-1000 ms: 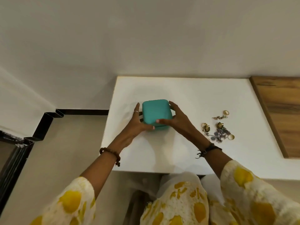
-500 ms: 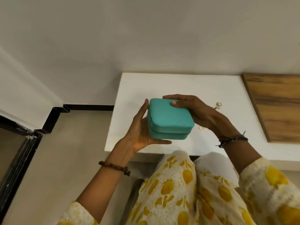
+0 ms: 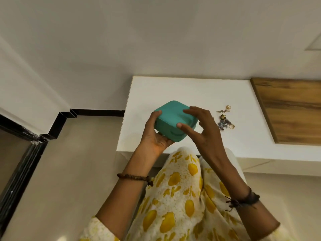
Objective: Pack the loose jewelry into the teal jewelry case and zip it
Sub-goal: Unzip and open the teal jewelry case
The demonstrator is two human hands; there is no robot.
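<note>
Bare white tabletop (image 3: 173, 94) lies open behind the case (image 3: 172, 117) — loose jewelry (image 3: 225, 120) clutters its right.

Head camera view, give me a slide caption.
Left hand grips closed teal case, right hand on its lid; loose jewelry waits on white table.

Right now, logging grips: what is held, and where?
The teal jewelry case, still closed: left hand grips its left side and underside; right hand fingertips touch its top.
</note>
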